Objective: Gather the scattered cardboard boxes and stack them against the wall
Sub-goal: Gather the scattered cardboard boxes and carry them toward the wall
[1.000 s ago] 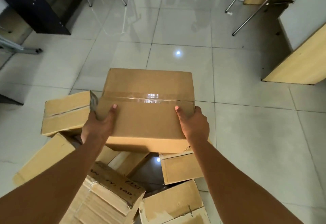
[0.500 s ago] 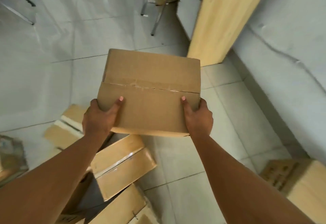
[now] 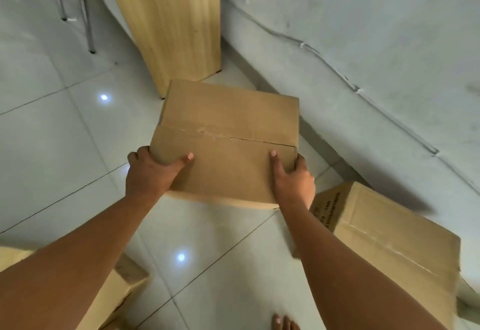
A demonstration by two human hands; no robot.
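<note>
Hands, left (image 3: 149, 171) and right (image 3: 293, 181), clench the box (image 3: 228, 142) at both sides, carrying it level toward the wall (image 3: 363, 57).

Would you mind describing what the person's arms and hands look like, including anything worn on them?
Both forearms are bare up to the frame edge, with no sleeves in view. The left hand and right hand wear no gloves, and no rings, watch or bracelets show. The thumbnails are short and unpainted.

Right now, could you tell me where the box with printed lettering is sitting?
In the head view, the printed box sits on the floor at lower right, against the wall, just beyond the right hand.
</note>
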